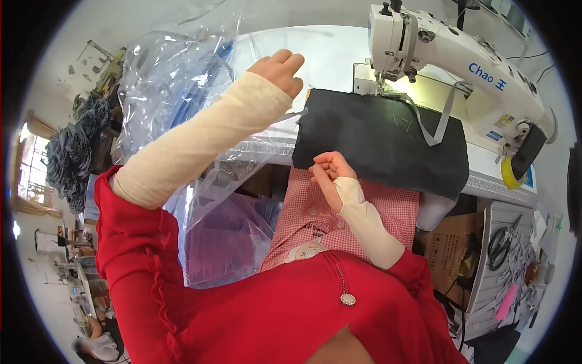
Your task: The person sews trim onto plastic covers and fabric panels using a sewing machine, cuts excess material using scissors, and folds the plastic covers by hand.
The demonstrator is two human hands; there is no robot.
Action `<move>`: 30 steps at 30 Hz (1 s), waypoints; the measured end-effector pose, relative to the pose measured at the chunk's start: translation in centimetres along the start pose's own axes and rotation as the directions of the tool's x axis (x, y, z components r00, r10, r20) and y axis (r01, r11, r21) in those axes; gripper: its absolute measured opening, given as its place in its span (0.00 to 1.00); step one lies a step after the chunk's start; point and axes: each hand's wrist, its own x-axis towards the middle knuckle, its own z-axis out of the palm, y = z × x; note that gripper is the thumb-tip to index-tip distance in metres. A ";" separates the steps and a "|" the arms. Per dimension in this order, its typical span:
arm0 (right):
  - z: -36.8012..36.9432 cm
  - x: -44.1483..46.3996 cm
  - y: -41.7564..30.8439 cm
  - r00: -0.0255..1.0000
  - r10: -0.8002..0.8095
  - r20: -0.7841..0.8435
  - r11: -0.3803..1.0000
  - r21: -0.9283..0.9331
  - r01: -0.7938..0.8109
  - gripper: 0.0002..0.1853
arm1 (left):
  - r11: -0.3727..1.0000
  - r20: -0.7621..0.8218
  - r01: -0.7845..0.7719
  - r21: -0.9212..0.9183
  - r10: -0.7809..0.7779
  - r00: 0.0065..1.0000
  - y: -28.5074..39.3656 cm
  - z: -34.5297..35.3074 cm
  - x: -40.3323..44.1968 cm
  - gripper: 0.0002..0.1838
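Observation:
My left hand point(280, 73) is raised over the white sewing table, left of the machine, with its fingers curled closed. Whatever it may hold is hidden. My right hand point(332, 176) is at the near edge of a black fabric piece point(382, 136), its fingers pressed together; I cannot see what is between them. The fabric lies on the table under the head of a white sewing machine point(394, 45) and hangs over the front edge. A grey strip point(441, 121) loops down from the needle area across the fabric. Several loose thread ends lie on the fabric.
Clear plastic film point(176, 79) covers blue material at the left. A measuring scale runs along the table's front edge point(267, 147). Yellow tape point(509, 173) hangs at the machine's right end. Below right are black scissors point(500, 242), fabric scraps and a cardboard box point(448, 246).

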 end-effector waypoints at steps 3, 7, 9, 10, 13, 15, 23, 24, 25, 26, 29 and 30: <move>0.0 0.3 -0.1 0.996 -0.085 -0.028 0.996 -0.035 0.084 0.09 | 0.956 0.395 0.288 -0.061 -0.241 0.886 2.0 0.1 -0.6 0.14; -0.5 0.6 0.4 0.986 -0.162 -0.038 0.983 -0.097 0.158 0.09 | 0.744 0.375 0.354 -0.567 -0.149 0.915 3.2 7.1 -3.2 0.16; -1.3 0.7 0.4 0.986 -0.148 -0.076 0.984 -0.106 0.140 0.10 | 0.673 0.285 0.332 -0.661 -0.183 0.941 5.5 9.3 -4.2 0.20; -1.8 0.9 0.3 0.980 -0.164 -0.116 0.970 -0.197 0.139 0.09 | 0.694 0.344 0.395 -0.601 -0.222 0.912 6.7 9.8 -4.6 0.25; -3.8 1.9 -0.9 0.901 -0.421 -0.099 0.798 -0.512 0.317 0.08 | 0.766 0.099 0.336 -0.547 -0.340 0.935 9.4 11.7 -5.4 0.27; -5.0 3.7 -2.1 0.883 -0.469 -0.014 0.693 -0.626 0.358 0.08 | 0.737 0.146 0.390 -0.552 -0.375 0.915 10.0 12.2 -4.7 0.30; -7.9 7.9 -1.9 0.940 -0.340 0.028 0.657 -0.708 0.258 0.11 | 0.644 0.095 0.386 -0.661 -0.438 0.894 9.8 11.2 -0.3 0.24; -7.8 7.3 -2.4 0.947 -0.320 0.035 0.658 -0.711 0.248 0.11 | 0.580 0.186 0.428 -0.693 -0.429 0.884 9.4 10.1 -0.4 0.22; -7.7 6.8 -2.5 0.954 -0.297 0.043 0.661 -0.712 0.238 0.11 | 0.572 0.188 0.428 -0.699 -0.431 0.883 9.1 9.8 -0.7 0.22; -7.6 6.5 -2.4 0.948 -0.314 0.044 0.669 -0.698 0.254 0.11 | 0.568 0.196 0.403 -0.718 -0.390 0.900 8.8 9.8 -1.2 0.22; -7.1 6.2 -2.0 0.930 -0.366 0.038 0.636 -0.720 0.279 0.12 | 0.536 0.220 0.368 -0.760 -0.321 0.921 8.8 10.5 -1.9 0.22; -7.0 6.3 -2.0 0.932 -0.360 0.047 0.634 -0.720 0.281 0.12 | 0.575 0.110 0.305 -0.759 -0.347 0.931 9.2 11.3 -2.2 0.22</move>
